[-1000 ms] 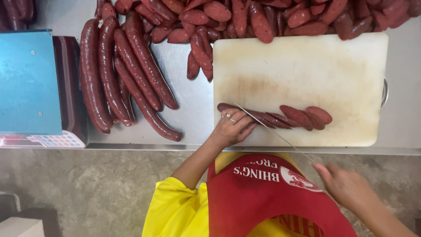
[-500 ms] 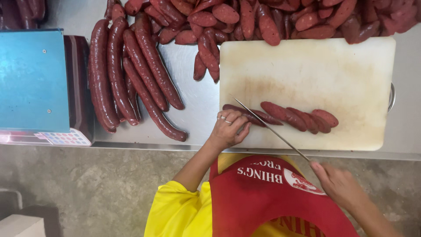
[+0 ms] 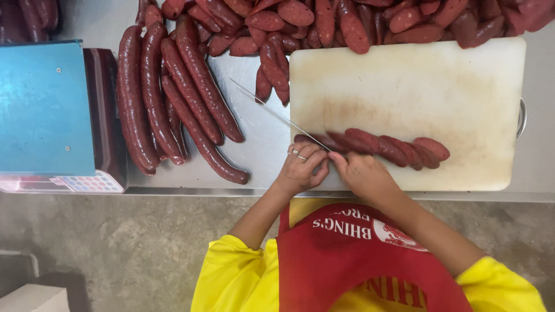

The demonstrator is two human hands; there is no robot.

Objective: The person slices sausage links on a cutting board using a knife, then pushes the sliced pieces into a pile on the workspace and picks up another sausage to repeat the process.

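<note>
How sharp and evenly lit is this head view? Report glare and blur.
Head view: light is soft and even, with faint shadows only; a mild sheen shows on the steel table; the knife blade is thin and slightly smeared; the sausages and cutting board are sharp.

At my far left stands a scale (image 3: 55, 115) with a flat blue top plate and dark red sides. Along its near edge runs a pale keypad panel (image 3: 87, 184), a strip of small buttons in pink, white, yellow and blue. My red apron (image 3: 358, 260) bears a printed label: white lettering across the chest and, beside it, a round white and red emblem (image 3: 399, 236). More lettering in yellow shows lower on the apron.
</note>
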